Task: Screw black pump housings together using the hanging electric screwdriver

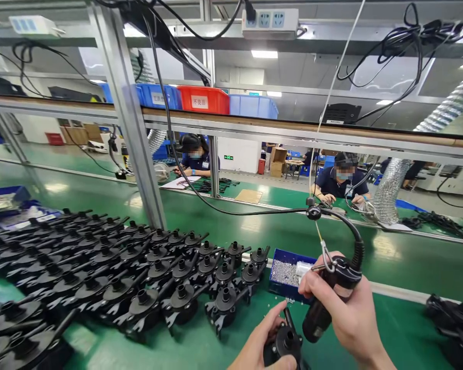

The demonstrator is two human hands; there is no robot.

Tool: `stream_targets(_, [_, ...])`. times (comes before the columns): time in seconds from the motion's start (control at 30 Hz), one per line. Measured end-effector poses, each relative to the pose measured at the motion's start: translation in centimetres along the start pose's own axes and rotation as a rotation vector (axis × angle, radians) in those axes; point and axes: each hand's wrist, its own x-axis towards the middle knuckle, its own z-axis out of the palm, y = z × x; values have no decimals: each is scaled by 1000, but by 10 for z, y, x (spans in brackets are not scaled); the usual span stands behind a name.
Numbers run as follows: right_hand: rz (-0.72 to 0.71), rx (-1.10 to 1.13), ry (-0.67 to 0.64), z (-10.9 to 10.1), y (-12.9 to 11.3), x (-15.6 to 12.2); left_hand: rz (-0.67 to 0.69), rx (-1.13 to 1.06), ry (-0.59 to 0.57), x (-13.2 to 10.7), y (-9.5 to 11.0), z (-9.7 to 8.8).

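Note:
In my right hand (357, 316) is a black electric screwdriver (317, 319), gripped round its body and hanging from a cable and a metal hook (327, 257). Its lower end tilts down to the left, and its tip does not show clearly. My left hand (256, 341) is closed round a black plastic pump housing (287, 340) with a round top and a side tube, near the bottom edge of the view. The screwdriver is just right of this housing. Behind both hands, a blue bin (274, 290) holds many small silvery screws (283, 272) and a white cylindrical piece (304, 268).
Rows of similar black housings (181, 298) cover the left of the green bench (170, 354). More black parts (455, 324) lie at the right edge. A metal post (129, 113) and a shelf with red (212, 103) and blue bins stand ahead. Two people work across the bench.

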Motion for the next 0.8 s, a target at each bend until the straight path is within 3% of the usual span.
stream_targets(0.4, [9, 147, -103, -1, 8, 5, -150, -111, 14, 0, 6, -2])
stream_targets(0.6, [22, 110, -142, -2, 14, 8, -231, -146, 18, 5, 7, -2])
stream_targets(0.67, [36, 130, -258, -8, 18, 11, -253, -167, 26, 7, 11, -2])
stream_targets(0.8, [97, 308, -655, -21, 20, 18, -273, -211, -3, 11, 26, -2])
